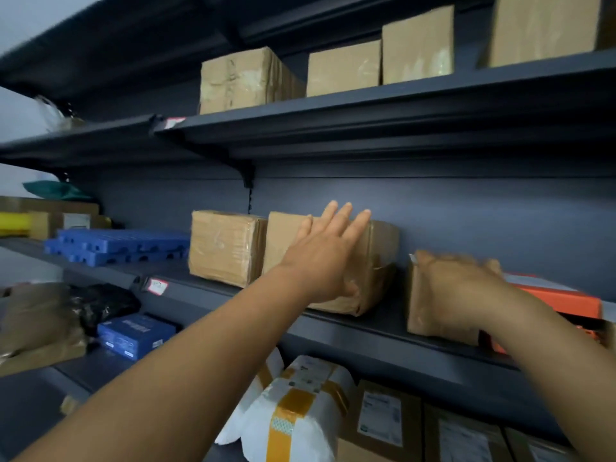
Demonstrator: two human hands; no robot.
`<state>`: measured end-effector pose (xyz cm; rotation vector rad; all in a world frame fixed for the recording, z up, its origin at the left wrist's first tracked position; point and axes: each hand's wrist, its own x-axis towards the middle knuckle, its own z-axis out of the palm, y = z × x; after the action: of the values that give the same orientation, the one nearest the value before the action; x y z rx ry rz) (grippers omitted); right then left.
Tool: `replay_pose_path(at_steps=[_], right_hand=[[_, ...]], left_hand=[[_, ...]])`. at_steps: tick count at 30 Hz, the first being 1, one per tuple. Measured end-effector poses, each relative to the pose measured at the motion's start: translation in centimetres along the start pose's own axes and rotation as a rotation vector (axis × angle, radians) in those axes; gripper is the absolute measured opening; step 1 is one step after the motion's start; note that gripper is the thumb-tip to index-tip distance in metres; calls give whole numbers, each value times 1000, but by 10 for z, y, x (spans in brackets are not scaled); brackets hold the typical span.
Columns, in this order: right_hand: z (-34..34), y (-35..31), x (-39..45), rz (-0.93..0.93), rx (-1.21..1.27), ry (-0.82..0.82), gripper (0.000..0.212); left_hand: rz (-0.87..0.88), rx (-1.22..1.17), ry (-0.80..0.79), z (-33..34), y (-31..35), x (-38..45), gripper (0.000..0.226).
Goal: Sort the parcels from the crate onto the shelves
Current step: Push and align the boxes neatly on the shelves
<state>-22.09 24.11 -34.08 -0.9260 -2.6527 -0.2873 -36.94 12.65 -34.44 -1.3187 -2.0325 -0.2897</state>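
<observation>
parcel (pixel 443 295) in brown tape stood on the middle shelf (pixel 383 323), right of two taped boxes (pixel 376 261). right hand (pixel 466 288), blurred, lay curled over its near face; left hand (pixel 328 253), fingers spread, pressed the neighbouring box, farther left.

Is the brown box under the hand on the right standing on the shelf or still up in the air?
Standing on it. The brown box has its bottom edge on the middle shelf, with the right hand gripping its top.
</observation>
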Motion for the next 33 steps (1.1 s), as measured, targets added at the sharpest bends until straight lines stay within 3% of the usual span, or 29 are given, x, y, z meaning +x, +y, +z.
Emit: replay_pose_path(at_steps=[2,13,23,27,33], right_hand=[[-1,1,9,-40,-18,-45,56],[8,-42,48,-79,77,-43,53],[27,-62,74,-98,51,95,42],[35,-69,81,-77,20,150,44],[35,-67,83,-92,49,90,64]], left_hand=[[8,18,-36,2,-8,10,110],[-85,10,-53,25,-34,29,93],[-133,12,-45,39,-65,36,89],[-129,15,-34,45,-71,37,91],[-152,-4,-77,38,-67,33,92]])
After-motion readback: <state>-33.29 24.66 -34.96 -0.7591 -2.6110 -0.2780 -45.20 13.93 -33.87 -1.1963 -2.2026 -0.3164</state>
